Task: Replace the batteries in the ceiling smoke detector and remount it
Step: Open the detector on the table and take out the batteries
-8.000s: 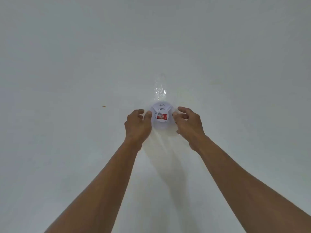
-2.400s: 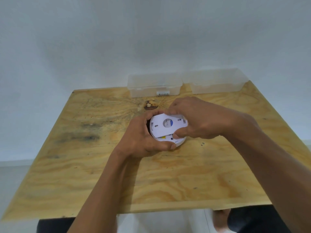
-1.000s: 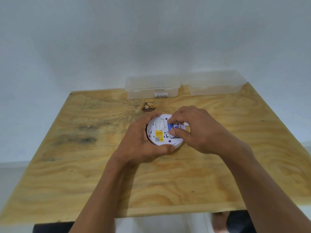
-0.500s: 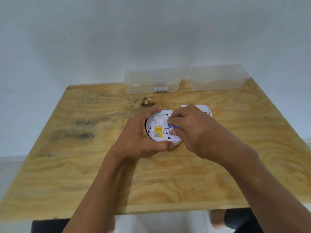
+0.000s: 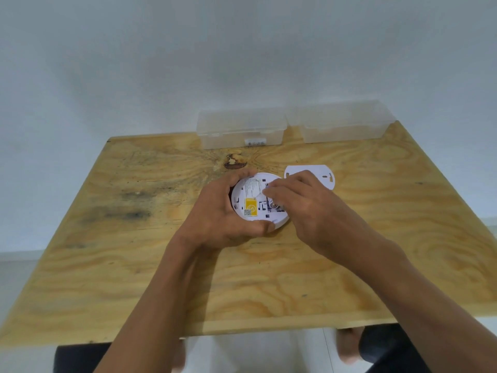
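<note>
gripping smoke detector [image 5: 251, 208], left hand [image 5: 215, 216].

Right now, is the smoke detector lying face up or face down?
Face down: the smoke detector shows its back with a yellow label, and the mounting plate lies apart.

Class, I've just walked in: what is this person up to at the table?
A person is working on a smoke detector turned back-up over a wooden table. The left hand grips its rim, while the right hand has its fingers at the open battery slot. The mounting plate lies apart on the table. Two clear boxes sit at the far edge.
</note>
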